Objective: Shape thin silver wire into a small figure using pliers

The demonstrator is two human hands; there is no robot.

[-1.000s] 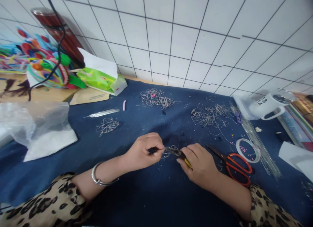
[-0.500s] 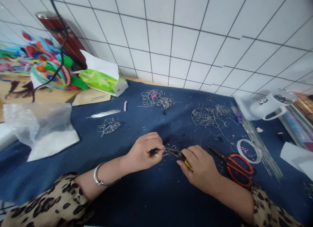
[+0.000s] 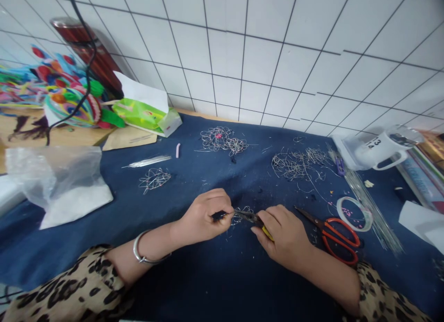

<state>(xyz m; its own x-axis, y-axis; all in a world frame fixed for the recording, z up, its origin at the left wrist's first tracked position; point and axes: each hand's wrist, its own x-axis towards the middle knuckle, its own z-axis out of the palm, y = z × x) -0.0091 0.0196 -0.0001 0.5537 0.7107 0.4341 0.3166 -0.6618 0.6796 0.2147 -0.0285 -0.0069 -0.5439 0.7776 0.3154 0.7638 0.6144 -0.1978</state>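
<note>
My right hand [image 3: 282,236] is wrapped round a pair of pliers [image 3: 250,216] with yellow handles. Their dark jaws point left and reach the fingertips of my left hand [image 3: 208,213]. That hand is closed in a pinch; what it holds is mostly hidden, though thin wire seems to show at the fingertips. Just behind the plier jaws, a small loose cluster of bent wire [image 3: 243,210] lies on the dark blue cloth [image 3: 215,285]. Scissors [image 3: 338,241] with orange handles rest to the right of my right hand.
Tangled wire heaps [image 3: 293,165] lie farther back. A white ring-shaped dish [image 3: 369,220] with pink beads and a bundle of straight wires [image 3: 360,192] are at right, near a white mug [image 3: 381,151]. A plastic bag [image 3: 69,188] and a green tissue pack [image 3: 145,114] stand left.
Almost nothing differs. Both hands and the pliers hold nearly the same position, with the jaws still at my left fingertips.
</note>
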